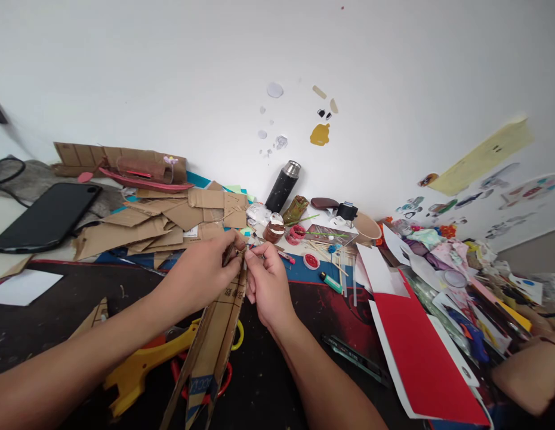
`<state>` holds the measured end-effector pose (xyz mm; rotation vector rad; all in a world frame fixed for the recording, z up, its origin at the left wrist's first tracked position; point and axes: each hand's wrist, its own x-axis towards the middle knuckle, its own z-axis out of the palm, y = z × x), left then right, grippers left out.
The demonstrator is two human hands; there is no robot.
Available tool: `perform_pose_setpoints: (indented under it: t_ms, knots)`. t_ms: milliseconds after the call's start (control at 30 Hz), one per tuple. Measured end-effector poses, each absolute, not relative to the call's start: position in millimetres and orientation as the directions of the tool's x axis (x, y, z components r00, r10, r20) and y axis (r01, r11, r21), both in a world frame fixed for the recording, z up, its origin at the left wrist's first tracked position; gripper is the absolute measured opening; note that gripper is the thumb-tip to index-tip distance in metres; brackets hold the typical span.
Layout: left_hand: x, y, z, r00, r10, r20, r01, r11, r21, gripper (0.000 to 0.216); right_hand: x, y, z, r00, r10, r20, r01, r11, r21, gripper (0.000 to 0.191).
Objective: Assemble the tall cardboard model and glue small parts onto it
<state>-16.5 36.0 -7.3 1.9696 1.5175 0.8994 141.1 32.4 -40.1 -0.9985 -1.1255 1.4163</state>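
A long, narrow piece of folded brown cardboard [217, 334] runs away from me, its pointed near end marked with blue print. Its far end is between my hands. My left hand [210, 266] grips the cardboard's left side there, fingers closed. My right hand [269, 286] pinches at the same end from the right, thumb and forefinger together. What lies exactly between the fingertips is mostly hidden. Beneath the cardboard are a yellow tool [143, 361] with a handle and a red scissor-like handle loop [226, 382].
Cardboard scraps [138, 221] are piled at the back left by a reddish model boat [147, 173] and a phone [47, 215]. A black flask [284, 185] and paint jars [274, 228] stand behind my hands. A utility knife [355, 358] and red card [421, 352] lie right; another person's arm [528, 373] shows.
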Motion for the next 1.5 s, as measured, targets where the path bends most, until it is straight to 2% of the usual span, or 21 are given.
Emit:
perform_pose_setpoints:
  t_ms: [533, 1167, 1500]
  knots:
    - [-16.0, 36.6, -12.1, 0.146, 0.966, 0.215, 0.636, -0.258, 0.727, 0.016, 141.3, 33.2, -41.2, -0.125, 0.992, -0.017, -0.183, -0.04, -0.982, 0.041]
    - [-16.1, 36.4, -12.4, 0.144, 0.968, 0.206, 0.638, -0.25, 0.728, 0.02, 142.6, 31.5, -38.9, -0.141, 0.99, -0.005, -0.202, -0.034, -0.979, 0.045]
    - [-13.9, 34.6, -7.3, 0.15, 0.967, 0.204, 0.631, -0.253, 0.733, 0.012, 144.2, 31.9, -39.5, -0.128, 0.992, 0.008, -0.202, -0.018, -0.979, 0.041]
